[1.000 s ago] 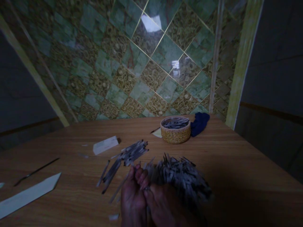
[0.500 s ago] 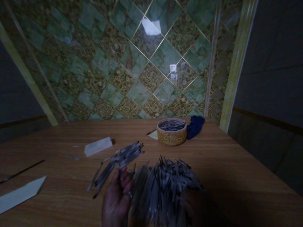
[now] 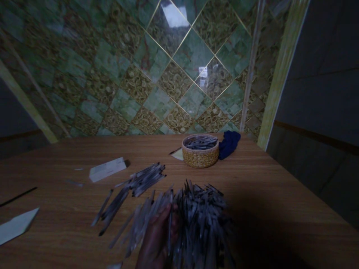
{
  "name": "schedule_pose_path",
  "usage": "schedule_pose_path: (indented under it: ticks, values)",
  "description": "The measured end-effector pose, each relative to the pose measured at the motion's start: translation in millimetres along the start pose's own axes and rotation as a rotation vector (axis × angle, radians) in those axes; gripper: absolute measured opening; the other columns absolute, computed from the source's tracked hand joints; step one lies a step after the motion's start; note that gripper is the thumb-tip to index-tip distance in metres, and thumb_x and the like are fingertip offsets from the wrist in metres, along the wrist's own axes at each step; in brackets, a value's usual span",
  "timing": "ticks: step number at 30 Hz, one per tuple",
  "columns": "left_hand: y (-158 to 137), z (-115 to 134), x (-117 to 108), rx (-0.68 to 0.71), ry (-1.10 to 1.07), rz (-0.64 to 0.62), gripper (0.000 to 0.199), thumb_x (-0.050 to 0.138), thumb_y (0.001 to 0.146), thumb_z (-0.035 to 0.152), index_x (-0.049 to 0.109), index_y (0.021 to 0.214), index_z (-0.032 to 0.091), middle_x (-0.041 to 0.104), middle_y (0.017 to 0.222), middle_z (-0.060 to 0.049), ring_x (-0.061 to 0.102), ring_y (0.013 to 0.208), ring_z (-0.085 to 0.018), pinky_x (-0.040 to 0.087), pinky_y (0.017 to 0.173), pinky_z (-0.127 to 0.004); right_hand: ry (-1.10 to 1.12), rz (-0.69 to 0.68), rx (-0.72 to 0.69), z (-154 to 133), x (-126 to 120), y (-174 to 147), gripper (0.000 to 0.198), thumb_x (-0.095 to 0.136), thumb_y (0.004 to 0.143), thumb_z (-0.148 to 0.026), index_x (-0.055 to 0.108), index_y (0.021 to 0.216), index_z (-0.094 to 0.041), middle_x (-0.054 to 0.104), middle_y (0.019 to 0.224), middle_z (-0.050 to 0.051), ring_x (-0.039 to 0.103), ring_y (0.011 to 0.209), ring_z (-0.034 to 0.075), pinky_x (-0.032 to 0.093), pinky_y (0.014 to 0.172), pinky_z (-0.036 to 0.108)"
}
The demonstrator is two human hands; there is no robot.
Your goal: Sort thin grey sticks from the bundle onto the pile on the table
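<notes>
My left hand [image 3: 158, 233] is closed around a slim, pale pen [image 3: 170, 220] with a dark upper end, held upright. This hand is over the left side of a large heap of similar pens [image 3: 202, 220], mostly pale with dark ends. Farther left on the table lies a smaller bundle of pens [image 3: 147, 179], with a few loose ones beside it. My right hand cannot be made out; a dark shadow falls to the right of the heap.
At the back of the wooden table [image 3: 280, 209] stands a woven basket [image 3: 200, 158] holding more pens. Dark blue cloth [image 3: 230, 144] lies beside it. To the left are a white box [image 3: 108, 169], a pale card [image 3: 18, 226] and a thin black stick [image 3: 18, 196].
My left hand has moved right, from the smaller bundle to the heap, and now holds one upright pen. The dark shape of my right hand has gone from view. The view has shifted slightly.
</notes>
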State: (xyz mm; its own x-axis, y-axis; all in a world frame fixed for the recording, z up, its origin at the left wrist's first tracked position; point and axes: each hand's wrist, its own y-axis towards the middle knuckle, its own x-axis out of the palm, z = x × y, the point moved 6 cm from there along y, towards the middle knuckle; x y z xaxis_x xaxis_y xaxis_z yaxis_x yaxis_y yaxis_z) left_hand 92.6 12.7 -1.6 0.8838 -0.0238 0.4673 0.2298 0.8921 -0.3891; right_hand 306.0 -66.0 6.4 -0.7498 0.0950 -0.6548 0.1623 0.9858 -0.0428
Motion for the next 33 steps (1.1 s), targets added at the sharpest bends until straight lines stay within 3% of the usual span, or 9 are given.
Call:
schedule_pose_path:
  ticks: [4, 7, 9, 15, 21, 23, 26, 30, 33]
  values:
    - [-3, -6, 7, 0.054, 0.107, -0.074, 0.022, 0.067, 0.070, 0.033, 0.055, 0.076, 0.016, 0.053, 0.047, 0.005, 0.042, 0.033, -0.005, 0.030, 0.032, -0.013, -0.022, -0.046, 0.000, -2, -5, 11, 0.023, 0.053, 0.076, -0.036, 0.070, 0.089, -0.028, 0.071, 0.086, 0.005, 0.064, 0.072, 0.020, 0.042, 0.062, 0.027]
    - [-3, -14, 13, 0.042, 0.156, -0.137, 0.025, 0.063, 0.073, 0.039, 0.052, 0.073, 0.017, 0.053, 0.042, 0.004, 0.036, 0.027, -0.005, 0.027, 0.028, -0.013, -0.023, -0.044, -0.091, -8, -12, 23, 0.026, 0.047, 0.079, -0.036, 0.068, 0.088, -0.023, 0.069, 0.084, 0.005, 0.062, 0.077, 0.019, 0.042, 0.069, 0.027]
    - [-2, -22, 17, -0.003, 0.183, -0.191, 0.028, 0.061, 0.073, 0.044, 0.050, 0.071, 0.018, 0.054, 0.040, 0.003, 0.035, 0.024, -0.006, 0.025, 0.026, -0.014, 0.030, -0.047, -0.166, -16, -12, 30, 0.028, 0.044, 0.081, -0.035, 0.066, 0.088, -0.019, 0.067, 0.079, 0.003, 0.060, 0.072, 0.017, 0.041, 0.065, 0.025]
    - [-3, -37, 24, -0.084, 0.249, -0.363, 0.034, 0.062, 0.070, 0.049, 0.050, 0.068, 0.018, 0.058, 0.041, -0.001, 0.041, 0.025, -0.008, 0.026, 0.030, -0.015, 0.277, -0.129, -0.235, -55, 7, 41, 0.028, 0.039, 0.085, -0.037, 0.055, 0.070, -0.018, 0.045, 0.051, -0.006, 0.045, 0.047, 0.009, 0.032, 0.048, 0.019]
    - [-11, -37, 29, -0.061, 0.245, -0.393, 0.031, 0.065, 0.069, 0.045, 0.055, 0.067, 0.016, 0.057, 0.039, -0.001, 0.042, 0.030, -0.007, 0.024, 0.033, -0.015, 0.147, -0.136, -0.340, -65, 23, 51, 0.035, 0.043, 0.082, -0.035, 0.042, 0.051, -0.019, 0.039, 0.045, -0.006, 0.040, 0.044, 0.008, 0.028, 0.045, 0.019]
    - [-11, -37, 28, -0.072, 0.219, -0.392, 0.031, 0.070, 0.066, 0.043, 0.059, 0.067, 0.014, 0.057, 0.039, -0.001, 0.041, 0.031, -0.005, 0.024, 0.035, -0.014, 0.142, -0.149, -0.318, -60, 26, 54, 0.035, 0.043, 0.081, -0.036, 0.041, 0.050, -0.019, 0.038, 0.043, -0.006, 0.039, 0.042, 0.008, 0.028, 0.044, 0.019]
    - [-13, -32, 26, -0.081, 0.095, -0.372, 0.036, 0.068, 0.067, 0.045, 0.066, 0.083, 0.013, 0.059, 0.042, -0.002, 0.044, 0.032, -0.005, 0.024, 0.036, -0.013, 0.245, -0.197, -0.206, -51, 31, 53, 0.037, 0.040, 0.081, -0.040, 0.040, 0.051, -0.020, 0.037, 0.041, -0.006, 0.037, 0.038, 0.008, 0.026, 0.039, 0.019]
    - [-27, -17, 29, -0.118, -0.239, -0.427, 0.056, 0.052, 0.069, 0.066, 0.067, 0.090, 0.016, 0.067, 0.055, -0.008, 0.061, 0.048, -0.015, 0.041, 0.046, -0.021, 0.427, -0.244, -0.050, -45, 38, 45, 0.043, 0.035, 0.081, -0.052, 0.042, 0.053, -0.020, 0.038, 0.038, -0.006, 0.032, 0.031, 0.008, 0.021, 0.033, 0.019]
    - [-36, -6, 31, -0.053, -0.328, -0.501, 0.069, 0.053, 0.058, 0.074, 0.068, 0.090, 0.015, 0.070, 0.066, -0.013, 0.065, 0.058, -0.022, 0.047, 0.054, -0.028, 0.514, -0.240, -0.001, -45, 41, 38, 0.048, 0.034, 0.079, -0.059, 0.042, 0.051, -0.020, 0.040, 0.037, -0.004, 0.032, 0.029, 0.008, 0.021, 0.033, 0.020]
